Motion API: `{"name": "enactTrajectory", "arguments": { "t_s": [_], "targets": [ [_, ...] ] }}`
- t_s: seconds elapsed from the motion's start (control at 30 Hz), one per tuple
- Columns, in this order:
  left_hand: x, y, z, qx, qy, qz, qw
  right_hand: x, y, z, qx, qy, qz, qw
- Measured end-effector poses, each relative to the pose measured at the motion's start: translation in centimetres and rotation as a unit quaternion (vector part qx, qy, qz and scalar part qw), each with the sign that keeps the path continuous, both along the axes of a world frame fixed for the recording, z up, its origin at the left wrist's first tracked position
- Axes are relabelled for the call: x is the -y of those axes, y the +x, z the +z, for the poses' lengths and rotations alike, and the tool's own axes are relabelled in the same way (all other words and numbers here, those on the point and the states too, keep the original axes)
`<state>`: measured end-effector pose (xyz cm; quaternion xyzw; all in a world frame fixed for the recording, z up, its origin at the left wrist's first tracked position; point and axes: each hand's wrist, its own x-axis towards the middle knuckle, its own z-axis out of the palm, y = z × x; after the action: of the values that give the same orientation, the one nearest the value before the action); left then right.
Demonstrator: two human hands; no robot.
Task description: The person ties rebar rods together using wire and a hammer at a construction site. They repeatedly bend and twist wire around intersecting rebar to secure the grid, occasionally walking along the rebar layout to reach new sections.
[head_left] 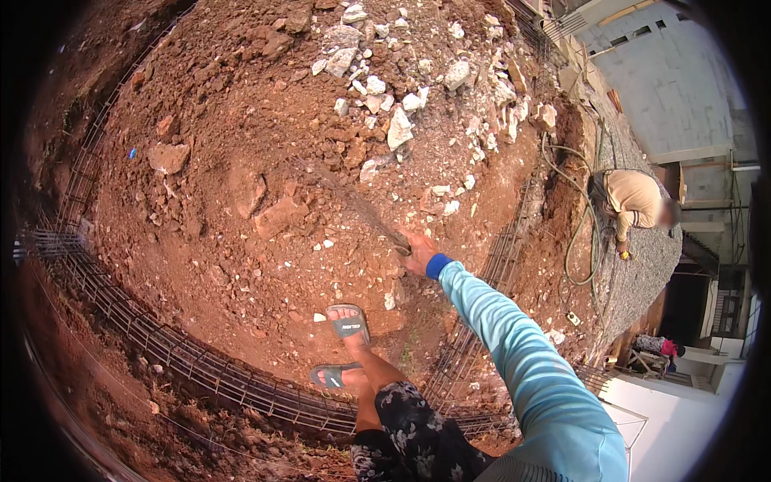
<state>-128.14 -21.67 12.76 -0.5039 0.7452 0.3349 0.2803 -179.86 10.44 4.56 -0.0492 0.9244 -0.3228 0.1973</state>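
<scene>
My right hand [419, 253], below a light blue sleeve with a dark blue cuff, is closed around the near end of a long brown handle [365, 210]. From the hand the handle slants up and to the left over loose reddish soil [233, 201]. Its far end blurs into the ground, so the kind of tool cannot be made out. My left hand is out of view. Below the handle, my feet in grey slide sandals [348, 325] stand on the soil.
Long steel rebar cages [201, 361] curve along the left and bottom, and another rebar cage [474, 329] lies beside my arm. White rocks [399, 128] litter the top. A green hose [572, 261] lies near a bending co-worker [630, 197] on a gravel pile [642, 281].
</scene>
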Motion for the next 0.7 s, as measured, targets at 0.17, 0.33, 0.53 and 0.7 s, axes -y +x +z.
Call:
{"name": "enactTrajectory", "arguments": {
  "t_s": [0.17, 0.33, 0.53, 0.7],
  "targets": [
    [0.6, 1.9, 2.2, 0.029, 0.020, 0.031, 0.999, 0.6, 2.4, 12.0, -0.006, -0.016, -0.052, 0.999],
    [3.3, 7.5, 4.2, -0.066, 0.039, 0.035, 0.996, -2.8, 6.1, 19.9, -0.036, -0.068, -0.107, 0.991],
    [1.6, 5.9, 6.4, -0.183, -0.013, 0.146, 0.972, 1.2, 12.0, 29.8, -0.092, -0.048, -0.095, 0.990],
    [1.7, 5.9, 7.3, -0.233, 0.108, 0.364, 0.895, 0.5, 18.8, 28.0, -0.082, -0.036, -0.052, 0.995]
  ]
}}
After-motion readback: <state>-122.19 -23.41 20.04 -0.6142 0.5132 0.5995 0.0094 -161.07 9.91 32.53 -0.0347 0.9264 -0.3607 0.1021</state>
